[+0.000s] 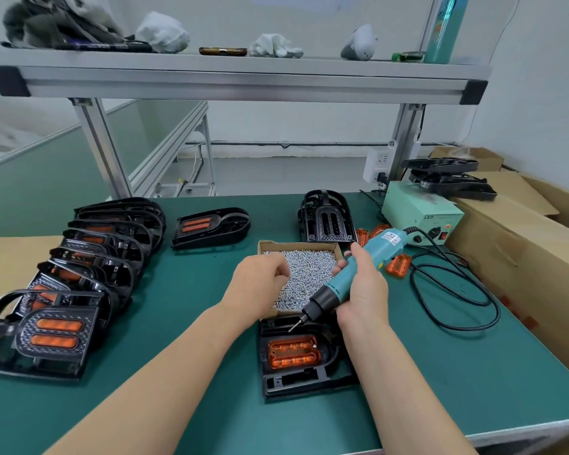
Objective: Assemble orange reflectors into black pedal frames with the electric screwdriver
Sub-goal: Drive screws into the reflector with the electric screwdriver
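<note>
Over the box [296, 245], left hand [260, 284] pinches screws [312, 274]; right hand [363, 287] grips screwdriver [376, 250].

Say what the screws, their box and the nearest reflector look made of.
Screws: shiny silver metal, likely steel. Box: brown cardboard, raw matte edges. Reflector: translucent orange plastic, glossy, ribbed inside.

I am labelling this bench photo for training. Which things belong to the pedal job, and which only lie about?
Job: electric screwdriver, screws, pedal frame, orange reflector in it, loose reflectors, finished pedals.
Lying about: white gloves, phone, grey cloth, all on the shelf.
</note>
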Demonstrator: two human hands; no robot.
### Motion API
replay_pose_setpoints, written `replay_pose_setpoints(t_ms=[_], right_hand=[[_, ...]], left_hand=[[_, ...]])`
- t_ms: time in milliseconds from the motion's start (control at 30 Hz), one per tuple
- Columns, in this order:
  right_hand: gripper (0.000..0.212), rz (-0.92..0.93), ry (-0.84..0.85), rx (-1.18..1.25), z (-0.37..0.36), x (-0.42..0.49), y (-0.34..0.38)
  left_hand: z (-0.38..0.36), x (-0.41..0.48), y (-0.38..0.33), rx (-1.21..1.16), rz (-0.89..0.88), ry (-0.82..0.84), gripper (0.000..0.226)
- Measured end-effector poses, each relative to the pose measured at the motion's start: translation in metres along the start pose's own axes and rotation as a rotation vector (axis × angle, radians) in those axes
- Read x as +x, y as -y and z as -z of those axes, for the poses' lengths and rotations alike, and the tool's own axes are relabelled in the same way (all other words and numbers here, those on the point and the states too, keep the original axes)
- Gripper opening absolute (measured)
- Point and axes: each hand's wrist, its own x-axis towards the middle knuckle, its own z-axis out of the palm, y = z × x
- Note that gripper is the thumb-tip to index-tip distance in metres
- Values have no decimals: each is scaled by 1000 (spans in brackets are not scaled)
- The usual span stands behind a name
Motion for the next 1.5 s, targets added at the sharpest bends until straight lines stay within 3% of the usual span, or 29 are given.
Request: replay_pose_setpoints(t_ms=[300, 500, 933, 1200, 1500], right_hand=[[17, 5, 1, 17, -2, -3, 2], [33, 17, -1, 65, -4, -11, 4], [30, 13, -20, 177, -4, -24, 3], [32, 31, -43, 163, -1, -29, 0], [27, 51, -99, 163, -3, -35, -2]], left_hand=[[11, -29, -7, -341, 84, 17, 23], [16, -66, -13, -625, 192, -42, 17], [14, -113, -24, -1501, 628, 56, 13], [8, -125, -27, -1543, 654, -39, 12], [-9, -133, -41, -1094, 450, -369, 30]])
